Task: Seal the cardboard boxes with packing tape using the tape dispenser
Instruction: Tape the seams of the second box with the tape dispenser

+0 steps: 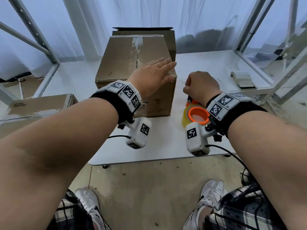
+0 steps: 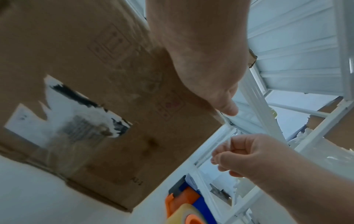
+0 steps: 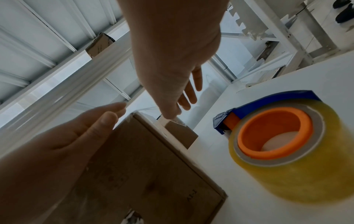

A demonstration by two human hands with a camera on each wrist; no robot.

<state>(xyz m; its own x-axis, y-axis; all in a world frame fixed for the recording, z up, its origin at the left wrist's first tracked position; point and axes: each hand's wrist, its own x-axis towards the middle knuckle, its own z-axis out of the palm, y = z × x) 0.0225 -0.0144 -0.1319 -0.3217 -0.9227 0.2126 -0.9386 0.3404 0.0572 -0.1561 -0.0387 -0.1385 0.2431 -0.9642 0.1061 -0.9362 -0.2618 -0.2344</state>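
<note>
A brown cardboard box (image 1: 132,63) with clear tape along its top seam stands on the white table (image 1: 157,141). My left hand (image 1: 154,75) lies flat on the box top near its front right corner, fingers straight. In the right wrist view, its thumb (image 3: 107,121) rests against the box's side (image 3: 153,174). My right hand (image 1: 201,87) hovers just right of that corner with fingers curled. In the left wrist view, it (image 2: 249,156) pinches what looks like a clear tape strip (image 2: 227,136) coming off the corner. The blue-and-orange tape dispenser (image 1: 197,116) with its yellowish roll (image 3: 277,144) lies on the table under my right wrist.
A second box (image 1: 171,40) with a raised flap stands right behind the first. Another taped box (image 1: 41,105) sits low at the left. A small stack of papers (image 1: 244,80) lies at the table's right edge. Metal frames (image 1: 265,47) flank both sides.
</note>
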